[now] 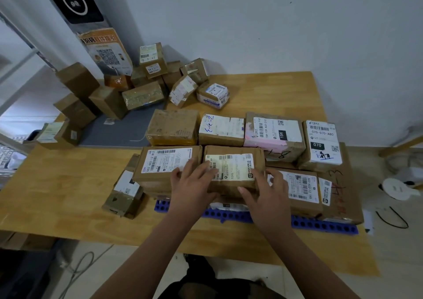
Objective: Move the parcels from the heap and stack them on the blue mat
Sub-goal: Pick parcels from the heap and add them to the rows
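Observation:
A brown parcel with a yellowish label [235, 159] sits on top of the stacked parcels on the blue mat [320, 224]. My left hand [192, 184] lies on its left side with straight fingers across the label. My right hand [263, 191] holds its right front corner, thumb on the front face. Beside it on the left lies another labelled parcel [167, 163]. Several more stacked parcels [274, 136] fill the mat behind and to the right. The heap of parcels [146, 85] lies at the table's far left corner.
A grey mat [119, 131] lies under the heap. One parcel leans on the stack's left side [123, 191]. A poster stand [105, 53] rises behind the heap. Cables and a white device [396, 188] lie on the floor at the right.

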Demonstrator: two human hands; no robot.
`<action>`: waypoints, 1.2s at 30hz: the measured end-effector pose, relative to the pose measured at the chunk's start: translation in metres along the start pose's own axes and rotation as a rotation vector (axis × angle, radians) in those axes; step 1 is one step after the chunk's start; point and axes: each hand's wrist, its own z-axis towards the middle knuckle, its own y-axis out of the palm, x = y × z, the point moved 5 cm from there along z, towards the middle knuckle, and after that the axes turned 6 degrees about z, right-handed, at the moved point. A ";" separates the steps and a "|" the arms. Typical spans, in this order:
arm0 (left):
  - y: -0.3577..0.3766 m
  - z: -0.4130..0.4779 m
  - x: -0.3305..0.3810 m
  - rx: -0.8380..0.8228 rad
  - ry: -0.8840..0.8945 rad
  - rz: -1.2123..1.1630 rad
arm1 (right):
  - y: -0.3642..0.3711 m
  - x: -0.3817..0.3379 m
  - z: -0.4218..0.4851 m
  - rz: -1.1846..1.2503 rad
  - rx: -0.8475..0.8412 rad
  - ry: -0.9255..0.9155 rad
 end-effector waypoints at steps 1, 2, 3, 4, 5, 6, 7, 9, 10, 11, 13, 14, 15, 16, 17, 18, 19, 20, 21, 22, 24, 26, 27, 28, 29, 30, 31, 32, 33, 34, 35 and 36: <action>-0.001 -0.001 0.000 0.009 -0.006 -0.003 | -0.002 -0.003 0.000 -0.015 0.020 -0.032; -0.001 -0.002 0.000 0.013 -0.017 -0.005 | -0.003 -0.006 0.000 -0.025 0.034 -0.061; -0.002 -0.003 0.000 0.015 -0.032 -0.007 | -0.004 -0.010 0.000 -0.029 0.038 -0.088; -0.004 -0.005 -0.001 0.017 -0.047 -0.012 | -0.004 -0.014 0.000 -0.030 0.035 -0.109; -0.006 -0.007 -0.001 0.025 -0.058 -0.022 | -0.004 -0.018 0.000 -0.026 0.026 -0.125; -0.009 -0.009 -0.002 0.038 -0.068 -0.038 | -0.003 -0.022 0.001 -0.020 0.012 -0.134; -0.012 -0.011 -0.003 0.049 -0.081 -0.059 | -0.001 -0.027 0.002 -0.017 -0.004 -0.143; -0.017 -0.016 -0.007 0.076 -0.113 -0.099 | 0.003 -0.038 0.003 -0.019 -0.028 -0.167; -0.018 -0.020 -0.010 0.100 -0.125 -0.116 | 0.005 -0.045 0.004 -0.018 -0.041 -0.175; -0.020 -0.023 -0.014 0.123 -0.135 -0.131 | 0.008 -0.051 0.004 -0.016 -0.054 -0.181; -0.021 -0.031 -0.027 0.169 -0.155 -0.158 | 0.015 -0.066 0.003 -0.035 -0.073 -0.207; -0.021 -0.035 -0.036 0.197 -0.168 -0.170 | 0.018 -0.074 0.003 -0.049 -0.083 -0.222; -0.021 -0.038 -0.048 0.225 -0.185 -0.180 | 0.023 -0.083 0.003 -0.054 -0.093 -0.234; -0.021 -0.040 -0.062 0.248 -0.211 -0.192 | 0.027 -0.092 0.004 -0.053 -0.105 -0.243; -0.020 -0.041 -0.078 0.264 -0.243 -0.207 | 0.032 -0.102 0.004 -0.052 -0.116 -0.252; -0.020 -0.042 -0.094 0.278 -0.274 -0.224 | 0.038 -0.113 0.005 -0.054 -0.127 -0.263; -0.019 -0.043 -0.111 0.288 -0.303 -0.244 | 0.046 -0.125 0.007 -0.060 -0.137 -0.278; -0.017 -0.044 -0.128 0.295 -0.330 -0.267 | 0.054 -0.138 0.009 -0.065 -0.143 -0.293; -0.016 -0.045 -0.149 0.307 -0.357 -0.293 | 0.066 -0.154 0.013 -0.070 -0.153 -0.300; -0.014 -0.046 -0.165 0.319 -0.378 -0.313 | 0.074 -0.165 0.016 -0.074 -0.167 -0.295; -0.007 -0.047 -0.204 0.289 -0.442 -0.355 | 0.096 -0.195 0.022 -0.094 -0.193 -0.287; 0.006 -0.050 -0.249 0.212 -0.510 -0.386 | 0.123 -0.229 0.024 -0.097 -0.223 -0.290; 0.012 -0.052 -0.270 0.185 -0.531 -0.389 | 0.136 -0.246 0.023 -0.096 -0.242 -0.302; 0.020 -0.054 -0.289 0.163 -0.540 -0.391 | 0.150 -0.260 0.022 -0.104 -0.260 -0.313; 0.026 -0.055 -0.307 0.142 -0.543 -0.397 | 0.165 -0.272 0.022 -0.121 -0.282 -0.319; 0.035 -0.056 -0.322 0.108 -0.544 -0.410 | 0.180 -0.282 0.020 -0.135 -0.302 -0.318; 0.044 -0.055 -0.335 0.062 -0.537 -0.426 | 0.194 -0.290 0.020 -0.135 -0.316 -0.315; 0.055 -0.053 -0.346 0.003 -0.524 -0.446 | 0.207 -0.297 0.018 -0.126 -0.329 -0.312; 0.066 -0.051 -0.354 -0.060 -0.508 -0.473 | 0.221 -0.302 0.017 -0.111 -0.347 -0.299; 0.077 -0.049 -0.360 -0.118 -0.490 -0.508 | 0.235 -0.305 0.014 -0.092 -0.380 -0.269; 0.087 -0.047 -0.365 -0.165 -0.470 -0.546 | 0.250 -0.306 0.012 -0.076 -0.425 -0.227; 0.097 -0.044 -0.367 -0.207 -0.449 -0.580 | 0.265 -0.305 0.009 -0.066 -0.476 -0.175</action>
